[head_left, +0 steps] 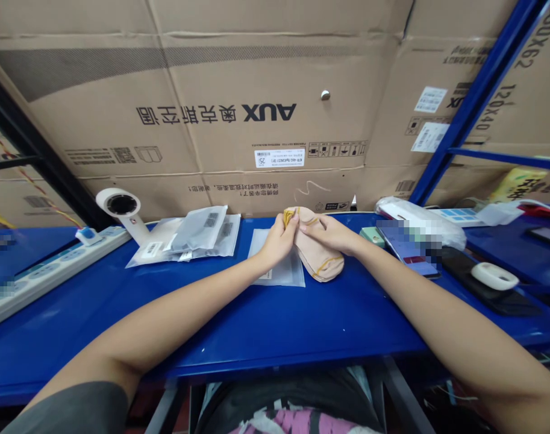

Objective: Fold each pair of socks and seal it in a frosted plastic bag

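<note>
A pair of beige socks with mustard-yellow trim is held up over the blue table, toes hanging toward me. At their upper left end, my left hand pinches the yellow-edged part. My right hand grips the socks from the right side, its thumb lying on the fabric. Beneath and to the left of the socks, a frosted plastic bag with a small label lies flat on the table, partly covered by my left hand and wrist.
Several frosted packets are stacked at left beside a white handheld fan. A power strip runs along the left edge. On the right are a phone, a black phone-like slab with a white case, and a wrapped white item. Cardboard backs the table.
</note>
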Motion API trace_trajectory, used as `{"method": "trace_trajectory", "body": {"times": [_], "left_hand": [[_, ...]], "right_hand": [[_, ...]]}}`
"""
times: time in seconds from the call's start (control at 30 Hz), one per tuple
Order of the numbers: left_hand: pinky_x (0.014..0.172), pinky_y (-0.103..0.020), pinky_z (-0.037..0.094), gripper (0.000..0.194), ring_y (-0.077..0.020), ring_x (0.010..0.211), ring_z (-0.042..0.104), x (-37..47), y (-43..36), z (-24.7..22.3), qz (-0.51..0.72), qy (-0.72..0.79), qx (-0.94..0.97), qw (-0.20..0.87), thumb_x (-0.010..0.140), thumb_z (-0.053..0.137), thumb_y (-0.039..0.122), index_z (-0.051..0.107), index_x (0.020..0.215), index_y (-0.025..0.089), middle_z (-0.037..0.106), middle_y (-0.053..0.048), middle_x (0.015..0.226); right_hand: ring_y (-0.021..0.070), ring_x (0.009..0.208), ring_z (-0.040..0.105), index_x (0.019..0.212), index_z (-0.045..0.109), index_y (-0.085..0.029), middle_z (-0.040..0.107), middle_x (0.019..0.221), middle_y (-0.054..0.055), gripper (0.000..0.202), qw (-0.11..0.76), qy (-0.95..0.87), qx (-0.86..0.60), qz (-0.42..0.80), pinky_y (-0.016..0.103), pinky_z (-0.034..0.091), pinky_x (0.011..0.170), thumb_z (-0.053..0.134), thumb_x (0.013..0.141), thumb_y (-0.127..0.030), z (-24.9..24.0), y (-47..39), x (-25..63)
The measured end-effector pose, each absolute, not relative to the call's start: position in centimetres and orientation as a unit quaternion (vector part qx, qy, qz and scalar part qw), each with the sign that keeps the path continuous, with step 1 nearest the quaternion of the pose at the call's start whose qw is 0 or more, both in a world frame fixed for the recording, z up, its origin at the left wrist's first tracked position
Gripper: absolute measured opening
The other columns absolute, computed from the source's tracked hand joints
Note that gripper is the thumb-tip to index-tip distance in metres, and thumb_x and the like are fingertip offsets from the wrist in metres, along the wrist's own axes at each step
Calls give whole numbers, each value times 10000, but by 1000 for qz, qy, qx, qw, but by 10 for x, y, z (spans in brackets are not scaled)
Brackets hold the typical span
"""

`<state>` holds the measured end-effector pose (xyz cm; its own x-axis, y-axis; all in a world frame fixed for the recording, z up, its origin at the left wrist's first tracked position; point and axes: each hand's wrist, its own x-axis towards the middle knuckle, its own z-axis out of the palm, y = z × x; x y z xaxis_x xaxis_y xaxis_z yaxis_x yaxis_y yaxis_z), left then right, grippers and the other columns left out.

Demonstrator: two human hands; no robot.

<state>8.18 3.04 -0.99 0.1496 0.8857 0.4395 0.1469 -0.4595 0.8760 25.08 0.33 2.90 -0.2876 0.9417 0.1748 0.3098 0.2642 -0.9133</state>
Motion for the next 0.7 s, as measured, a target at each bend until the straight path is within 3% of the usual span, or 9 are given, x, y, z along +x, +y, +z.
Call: {"method": "trace_trajectory", "body": {"times": [0.23, 0.43, 0.57, 0.7], "left_hand": [[903, -391, 482, 417, -251, 1033, 613, 73, 44, -3, 538, 389, 658, 356, 944, 512, 563, 589, 1045, 166, 632, -85, 967], [921, -364, 456, 370, -236, 1056, 605, 63, 30, 6, 429, 318, 784, 318, 975, 457, 503, 550, 1108, 170, 647, -98, 1110], [843, -340, 454, 443, -222, 950, 626, 61, 26, 7, 410, 381, 775, 293, 998, 308, 557, 556, 932, 196, 670, -71, 980], [749, -332, 444, 531, -230, 812, 639, 60, 27, 0, 352, 467, 775, 240, 986, 242, 581, 532, 733, 215, 661, -53, 780]], "right_hand": [[238, 839, 676, 924, 687, -167, 748, 946, 60, 342, 407, -716, -450, 344, 317, 523, 714, 701, 793, -483, 26, 3, 245], [233, 839, 691, 949, 725, -192, 751, 966, 70, 298, 373, -666, -440, 473, 350, 554, 761, 727, 783, -439, 24, 4, 251], [227, 881, 700, 944, 717, -189, 755, 985, 77, 245, 395, -604, -424, 547, 375, 545, 861, 724, 763, -352, 25, 8, 254], [235, 926, 701, 882, 703, -183, 761, 952, 71, 197, 481, -538, -430, 542, 355, 535, 889, 706, 712, -282, 29, 16, 263]]}}
